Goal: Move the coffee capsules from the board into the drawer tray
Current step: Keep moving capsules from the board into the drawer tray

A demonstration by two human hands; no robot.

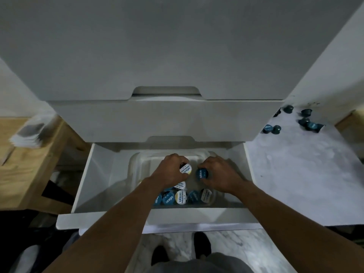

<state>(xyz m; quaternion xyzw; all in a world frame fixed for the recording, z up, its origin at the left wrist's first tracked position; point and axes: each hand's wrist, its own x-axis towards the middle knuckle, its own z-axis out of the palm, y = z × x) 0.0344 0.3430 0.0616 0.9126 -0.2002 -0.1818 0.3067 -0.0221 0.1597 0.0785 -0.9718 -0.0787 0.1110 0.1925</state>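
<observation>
The bottom drawer (82, 186) of the white cabinet stands pulled out, and a clear plastic tray (136, 164) sits inside it. Along the tray's near wall lies a cluster of coffee capsules (182, 196), packed side by side with lids facing up, some blue, some white and yellow. The far half of the tray floor is bare.

Both hands are down in the tray. The left hand (169, 170) is closed around a white-and-yellow-lidded capsule (185, 170), its lid tilted toward the camera and showing between the fingers. The right hand (220, 174) grips a blue-lidded capsule (201, 173) between thumb and fingers, lid also turned up. The two held capsules are just beside each other, above the tray's middle, apart from the cluster below.

Above the open drawer, the drawer front (157, 123) of the next one up overhangs the tray's far edge. To the right, a pale marbled board (295, 174) carries more dark teal capsules (303, 121), scattered near its far end, several tipped on their sides. To the left stands a wooden table (29, 164) with a blurred stack of papers (29, 134) on it. Dark shoes (201, 245) show on the marble floor below.
</observation>
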